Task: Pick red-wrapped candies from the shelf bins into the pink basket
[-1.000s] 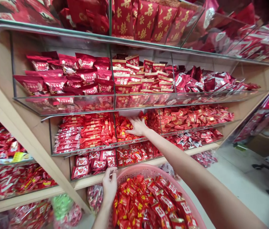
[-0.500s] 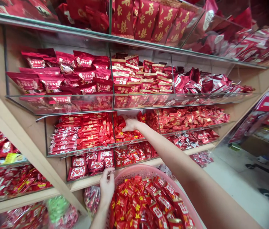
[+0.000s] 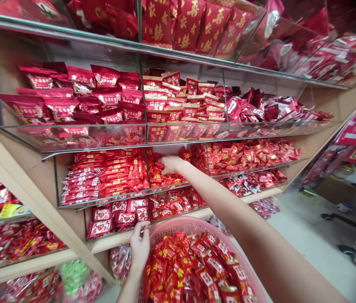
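My right hand (image 3: 170,164) reaches into a shelf compartment, among small red-wrapped candies (image 3: 165,180). Its thumb stands apart from the fingers, whose tips are partly hidden by the wrappers. Low in front, my left hand (image 3: 140,244) is beside the rim of a pink perforated basket (image 3: 196,223). Its fingers are curled, and whether anything is in them does not show. Red packets with yellow or white print (image 3: 193,265) fill the basket.
Glass-fronted shelves hold maroon packets (image 3: 105,99), gold-edged packets (image 3: 174,103) and orange-red sticks (image 3: 114,176). A glass lip (image 3: 178,185) runs before the compartment. A wooden post (image 3: 32,202) slants at the left. Floor (image 3: 294,227) shows at right.
The view has shifted slightly, so the shelves sit a little farther left. My right hand stays in the same compartment, and my left hand stays beside the basket.
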`<state>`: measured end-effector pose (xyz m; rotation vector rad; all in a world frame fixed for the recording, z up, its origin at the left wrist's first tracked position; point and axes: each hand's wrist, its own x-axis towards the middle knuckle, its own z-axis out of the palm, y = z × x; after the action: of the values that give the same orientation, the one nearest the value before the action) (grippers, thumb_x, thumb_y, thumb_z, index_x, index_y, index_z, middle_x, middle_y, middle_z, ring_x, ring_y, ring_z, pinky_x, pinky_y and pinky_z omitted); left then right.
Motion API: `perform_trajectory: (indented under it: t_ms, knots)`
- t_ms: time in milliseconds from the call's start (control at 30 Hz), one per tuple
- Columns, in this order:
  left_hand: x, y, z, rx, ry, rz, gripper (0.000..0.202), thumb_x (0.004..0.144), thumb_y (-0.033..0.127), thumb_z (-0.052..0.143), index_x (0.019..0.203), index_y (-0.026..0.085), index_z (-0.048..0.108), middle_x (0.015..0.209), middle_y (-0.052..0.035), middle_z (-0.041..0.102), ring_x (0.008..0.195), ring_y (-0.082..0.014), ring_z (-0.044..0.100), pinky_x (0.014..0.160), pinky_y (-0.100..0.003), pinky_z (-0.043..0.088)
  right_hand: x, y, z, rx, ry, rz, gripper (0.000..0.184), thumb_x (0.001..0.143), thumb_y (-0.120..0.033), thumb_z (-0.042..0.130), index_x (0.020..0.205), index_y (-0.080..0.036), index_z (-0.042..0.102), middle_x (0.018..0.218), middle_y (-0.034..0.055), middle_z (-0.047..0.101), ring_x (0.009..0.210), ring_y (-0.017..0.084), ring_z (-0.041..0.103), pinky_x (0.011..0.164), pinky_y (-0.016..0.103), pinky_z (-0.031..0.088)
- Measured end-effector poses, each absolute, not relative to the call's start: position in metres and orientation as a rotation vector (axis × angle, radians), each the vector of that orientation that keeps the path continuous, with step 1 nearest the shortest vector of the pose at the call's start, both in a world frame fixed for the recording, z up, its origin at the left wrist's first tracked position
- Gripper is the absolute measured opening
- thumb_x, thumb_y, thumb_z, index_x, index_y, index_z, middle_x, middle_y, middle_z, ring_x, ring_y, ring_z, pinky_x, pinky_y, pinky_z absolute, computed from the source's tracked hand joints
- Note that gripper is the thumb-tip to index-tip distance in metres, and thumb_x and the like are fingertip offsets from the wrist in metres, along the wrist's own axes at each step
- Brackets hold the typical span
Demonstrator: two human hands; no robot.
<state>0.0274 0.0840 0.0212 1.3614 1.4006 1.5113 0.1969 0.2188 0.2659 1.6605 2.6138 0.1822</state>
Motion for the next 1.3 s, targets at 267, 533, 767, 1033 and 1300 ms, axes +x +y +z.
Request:
perform_trajectory:
  t_ms: [267,533,767,1033,1300]
  knots:
    - [0.028,0.083,0.022,1.383,1.403,1.506,0.021,0.074,0.035,0.052,0.082,0.018,0.062,0.081,-0.0049,0.067,0.079,-0.0191,0.063,0.075,-0.032,0.050,0.208,0.211,0.258,1.678,2.714,0.236,0.042,0.078,-0.028,0.058,0.120,-0.027,0.056,0.115,0.0076,0.064,0.102,0.025,0.060,0.081,0.032,0.046]
    - [0.027,0.085,0.017,1.377,1.398,1.502,0.021,0.074,0.035,0.052,0.083,0.018,0.061,0.083,-0.0054,0.067,0.081,-0.0200,0.063,0.076,-0.033,0.049,0.220,0.212,0.258,1.753,2.884,0.168,0.038,0.078,-0.032,0.057,0.116,-0.022,0.059,0.112,0.0088,0.064,0.098,0.024,0.061,0.079,0.028,0.043]
    - [0.027,0.086,0.015,1.395,1.404,1.504,0.020,0.075,0.034,0.051,0.083,0.018,0.061,0.082,-0.0057,0.066,0.080,-0.0201,0.063,0.075,-0.033,0.049,0.239,0.218,0.258,1.927,3.144,-0.065,0.031,0.074,-0.032,0.062,0.100,-0.014,0.065,0.094,0.0046,0.066,0.085,0.019,0.059,0.076,0.024,0.041]
    - [0.027,0.085,0.016,1.385,1.390,1.508,0.020,0.075,0.034,0.051,0.084,0.018,0.061,0.083,-0.0053,0.066,0.080,-0.0197,0.063,0.075,-0.033,0.049,0.255,0.216,0.251,2.389,3.113,-1.282,0.029,0.067,-0.033,0.065,0.088,-0.014,0.061,0.074,-0.0010,0.061,0.065,0.012,0.056,0.061,0.026,0.049]
    - [0.029,0.085,0.016,1.385,1.371,1.520,0.018,0.075,0.031,0.052,0.083,0.018,0.061,0.083,-0.0047,0.067,0.080,-0.0188,0.063,0.074,-0.032,0.050,0.257,0.169,0.260,2.160,2.991,-1.963,0.037,0.061,-0.038,0.073,0.090,-0.017,0.062,0.082,0.0008,0.062,0.078,0.017,0.060,0.059,0.029,0.057]
